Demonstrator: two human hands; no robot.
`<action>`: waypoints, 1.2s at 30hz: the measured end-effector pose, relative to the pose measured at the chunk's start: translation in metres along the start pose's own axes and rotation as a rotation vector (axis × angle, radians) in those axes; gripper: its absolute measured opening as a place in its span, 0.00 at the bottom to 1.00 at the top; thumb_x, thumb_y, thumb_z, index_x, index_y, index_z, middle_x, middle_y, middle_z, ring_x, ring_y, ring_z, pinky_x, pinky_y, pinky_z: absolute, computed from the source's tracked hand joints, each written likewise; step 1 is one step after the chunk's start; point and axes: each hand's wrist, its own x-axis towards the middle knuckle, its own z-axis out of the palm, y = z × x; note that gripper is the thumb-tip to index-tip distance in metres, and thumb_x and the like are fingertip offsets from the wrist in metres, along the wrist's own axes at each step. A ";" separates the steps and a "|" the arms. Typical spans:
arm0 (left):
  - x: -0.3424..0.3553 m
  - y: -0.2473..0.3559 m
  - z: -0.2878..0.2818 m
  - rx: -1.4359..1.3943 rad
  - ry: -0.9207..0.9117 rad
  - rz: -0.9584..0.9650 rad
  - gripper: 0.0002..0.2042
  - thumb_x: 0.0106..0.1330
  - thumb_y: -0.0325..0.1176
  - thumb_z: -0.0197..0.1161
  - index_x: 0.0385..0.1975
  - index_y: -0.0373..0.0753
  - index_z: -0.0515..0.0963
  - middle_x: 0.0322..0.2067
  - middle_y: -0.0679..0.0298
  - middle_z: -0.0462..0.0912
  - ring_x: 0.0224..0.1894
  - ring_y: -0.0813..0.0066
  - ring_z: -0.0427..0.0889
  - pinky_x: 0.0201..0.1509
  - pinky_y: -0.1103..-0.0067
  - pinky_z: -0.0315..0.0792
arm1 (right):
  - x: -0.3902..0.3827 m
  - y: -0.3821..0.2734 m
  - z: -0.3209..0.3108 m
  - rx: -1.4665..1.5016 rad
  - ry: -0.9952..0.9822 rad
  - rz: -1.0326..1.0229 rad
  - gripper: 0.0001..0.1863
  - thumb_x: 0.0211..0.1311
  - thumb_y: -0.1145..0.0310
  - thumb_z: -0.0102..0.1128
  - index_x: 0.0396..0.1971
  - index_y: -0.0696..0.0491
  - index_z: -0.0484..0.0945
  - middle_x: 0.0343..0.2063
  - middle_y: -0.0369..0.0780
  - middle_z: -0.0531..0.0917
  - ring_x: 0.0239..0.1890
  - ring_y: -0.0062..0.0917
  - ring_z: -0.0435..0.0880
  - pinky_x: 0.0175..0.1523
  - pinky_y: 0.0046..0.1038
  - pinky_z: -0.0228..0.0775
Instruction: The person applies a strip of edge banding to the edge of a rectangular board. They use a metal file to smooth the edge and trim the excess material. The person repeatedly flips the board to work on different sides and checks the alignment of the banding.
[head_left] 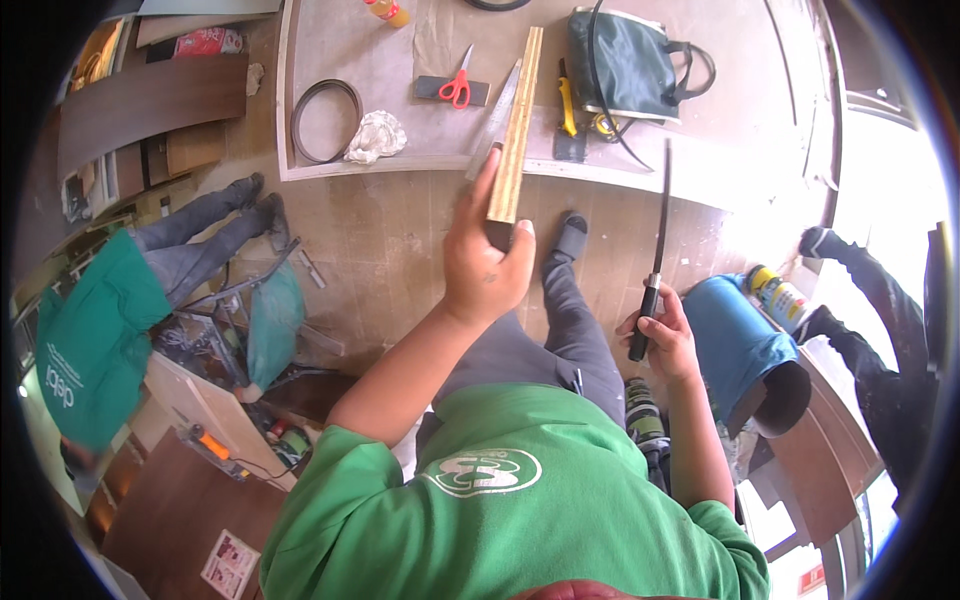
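Observation:
My left hand (pixel 484 262) is closed around the near end of a long plywood strip (pixel 519 120), which points away from me with its layered edge up. The strip's far part reaches over the table (pixel 400 160). In my right hand (pixel 664 335) is a file (pixel 664 210), gripped by its black handle, the dark blade pointing up and away. File and strip are apart. Beside the strip on the table lie a metal ruler (pixel 494 122), red-handled scissors (pixel 456 90) on a dark flat strip (pixel 432 87), and a yellow utility knife (pixel 567 108).
A dark green bag (pixel 622 65), tape measure (pixel 604 126), black coil (pixel 327 122), crumpled white wad (pixel 376 137) and orange bottle (pixel 388 12) are on the table. People are at left (pixel 105 330) and right (pixel 855 270). A blue-covered cylinder (pixel 725 335) stands right of me.

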 end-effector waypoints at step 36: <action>-0.028 -0.001 0.052 0.048 0.083 0.253 0.40 0.54 0.21 0.62 0.70 0.24 0.55 0.67 0.34 0.62 0.72 0.36 0.60 0.78 0.57 0.55 | -0.178 -0.050 0.149 -1.359 0.079 -0.450 0.32 0.70 0.78 0.52 0.74 0.52 0.60 0.31 0.49 0.79 0.35 0.42 0.83 0.44 0.33 0.75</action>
